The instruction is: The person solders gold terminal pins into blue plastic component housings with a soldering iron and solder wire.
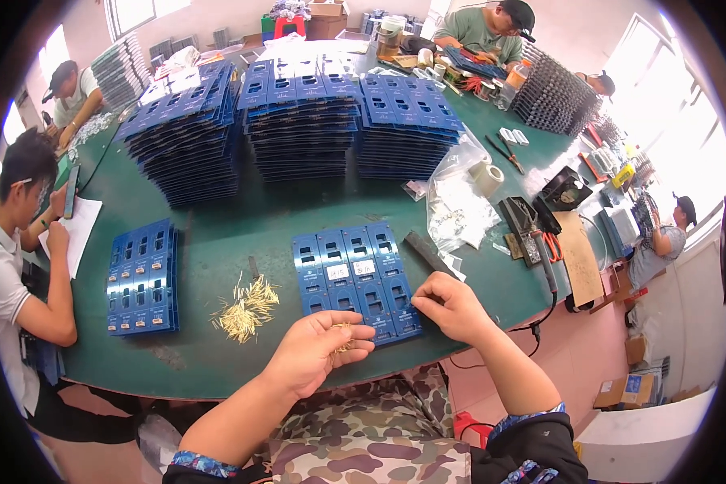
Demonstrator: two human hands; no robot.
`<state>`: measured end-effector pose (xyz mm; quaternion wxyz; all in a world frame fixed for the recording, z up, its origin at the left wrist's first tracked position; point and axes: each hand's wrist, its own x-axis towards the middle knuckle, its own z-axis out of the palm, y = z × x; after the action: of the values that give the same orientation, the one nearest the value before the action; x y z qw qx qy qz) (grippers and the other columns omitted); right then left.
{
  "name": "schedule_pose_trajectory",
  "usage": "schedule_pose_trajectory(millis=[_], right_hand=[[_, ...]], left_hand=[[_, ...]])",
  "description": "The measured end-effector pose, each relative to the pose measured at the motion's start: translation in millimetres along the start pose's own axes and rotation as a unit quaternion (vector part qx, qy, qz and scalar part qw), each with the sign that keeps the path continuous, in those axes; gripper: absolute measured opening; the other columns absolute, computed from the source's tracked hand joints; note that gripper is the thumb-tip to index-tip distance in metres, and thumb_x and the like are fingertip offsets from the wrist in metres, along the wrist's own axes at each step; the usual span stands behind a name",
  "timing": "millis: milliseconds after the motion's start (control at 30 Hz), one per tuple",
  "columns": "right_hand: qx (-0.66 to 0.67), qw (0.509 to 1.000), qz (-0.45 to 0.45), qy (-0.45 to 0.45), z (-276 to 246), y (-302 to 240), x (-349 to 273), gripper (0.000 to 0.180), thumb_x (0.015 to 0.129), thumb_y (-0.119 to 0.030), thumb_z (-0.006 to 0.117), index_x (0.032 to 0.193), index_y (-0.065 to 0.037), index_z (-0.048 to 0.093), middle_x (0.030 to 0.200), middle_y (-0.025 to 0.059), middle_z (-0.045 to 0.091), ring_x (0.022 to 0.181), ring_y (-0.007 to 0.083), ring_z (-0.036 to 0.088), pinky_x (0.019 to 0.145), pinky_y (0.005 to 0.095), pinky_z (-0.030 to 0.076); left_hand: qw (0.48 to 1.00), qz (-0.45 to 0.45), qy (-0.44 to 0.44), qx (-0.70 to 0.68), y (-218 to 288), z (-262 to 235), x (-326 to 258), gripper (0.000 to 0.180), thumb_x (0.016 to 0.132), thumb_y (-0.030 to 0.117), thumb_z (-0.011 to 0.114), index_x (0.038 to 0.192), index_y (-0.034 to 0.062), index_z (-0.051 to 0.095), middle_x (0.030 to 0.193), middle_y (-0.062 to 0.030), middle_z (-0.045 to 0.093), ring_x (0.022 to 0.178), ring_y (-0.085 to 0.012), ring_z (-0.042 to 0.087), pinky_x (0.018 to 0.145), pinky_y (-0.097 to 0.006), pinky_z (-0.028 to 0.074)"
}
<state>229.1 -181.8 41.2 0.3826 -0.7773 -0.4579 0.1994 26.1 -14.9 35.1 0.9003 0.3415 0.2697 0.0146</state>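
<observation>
A blue circuit board panel (352, 295) with rectangular cutouts and two white labels lies flat in front of me. My left hand (302, 355), palm up with fingers curled, holds a small bunch of thin gold-coloured pins (344, 337) over the panel's near left corner. At the panel's right edge is my right hand (453, 308), thumb and forefinger pinched together. Whatever sits in that pinch is too small to make out. A loose heap of the same gold pins (247, 311) lies on the table left of the panel.
Three tall stacks of blue panels (298, 129) stand at the back, and a lower stack (141, 282) at the left. On the right are a bag of white parts (460, 206), a soldering iron (545, 262), a fan (566, 189) and pliers (506, 155). Several people work around the green table (210, 230).
</observation>
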Motion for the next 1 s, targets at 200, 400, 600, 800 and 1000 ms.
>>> schedule_pose_trajectory(millis=[200, 400, 600, 800, 1000], right_hand=[[-0.042, 0.999, -0.006, -0.007, 2.4, -0.6, 1.3, 0.013, 0.085, -0.014, 0.068, 0.086, -0.001, 0.065, 0.082, 0.0127, 0.06, 0.074, 0.0291, 0.061, 0.067, 0.0363, 0.049], [-0.078, 0.997, -0.025, -0.005, 2.0, -1.9, 1.5, 0.012, 0.083, -0.013, 0.067, 0.081, -0.002, 0.064, 0.079, 0.0128, 0.059, 0.074, 0.031, 0.062, 0.067, 0.0384, 0.049], [-0.088, 0.996, -0.026, -0.004, 1.7, -2.8, 2.5, 0.011, 0.081, -0.012, 0.067, 0.08, -0.002, 0.063, 0.078, 0.0127, 0.059, 0.072, 0.0313, 0.062, 0.066, 0.0391, 0.05], [-0.108, 0.993, -0.038, 0.005, 2.8, -3.7, 1.9, 0.01, 0.08, -0.012, 0.067, 0.079, -0.003, 0.063, 0.079, 0.0127, 0.06, 0.073, 0.0323, 0.062, 0.066, 0.04, 0.05], [-0.132, 0.99, -0.047, 0.009, 3.8, -4.0, 1.8, 0.01, 0.08, -0.013, 0.066, 0.078, -0.003, 0.064, 0.079, 0.0124, 0.06, 0.073, 0.0321, 0.063, 0.066, 0.0405, 0.051]], left_hand=[[1.0, 0.0, -0.009, 0.018, 0.8, -0.5, -1.1, 0.023, 0.097, 0.008, 0.056, 0.116, -0.0047, 0.054, 0.108, -0.0204, 0.066, 0.09, -0.0261, 0.069, 0.078, -0.031, 0.06], [1.0, -0.001, -0.005, -0.002, 1.0, -0.9, -0.1, 0.021, 0.097, 0.009, 0.057, 0.113, -0.0039, 0.055, 0.104, -0.0195, 0.067, 0.089, -0.0257, 0.07, 0.075, -0.03, 0.06], [1.0, 0.003, -0.001, -0.023, 1.5, -0.9, 1.3, 0.022, 0.096, 0.008, 0.058, 0.114, -0.004, 0.055, 0.104, -0.0195, 0.068, 0.089, -0.0259, 0.07, 0.075, -0.03, 0.061], [0.999, 0.006, 0.002, -0.033, 2.0, 0.2, 0.0, 0.023, 0.095, 0.007, 0.058, 0.116, -0.0043, 0.054, 0.104, -0.0198, 0.068, 0.088, -0.026, 0.07, 0.075, -0.031, 0.061], [0.999, 0.013, 0.0, -0.045, 0.2, -0.8, 0.2, 0.023, 0.096, 0.006, 0.057, 0.117, -0.0038, 0.054, 0.104, -0.0193, 0.068, 0.09, -0.0268, 0.07, 0.077, -0.032, 0.061]])
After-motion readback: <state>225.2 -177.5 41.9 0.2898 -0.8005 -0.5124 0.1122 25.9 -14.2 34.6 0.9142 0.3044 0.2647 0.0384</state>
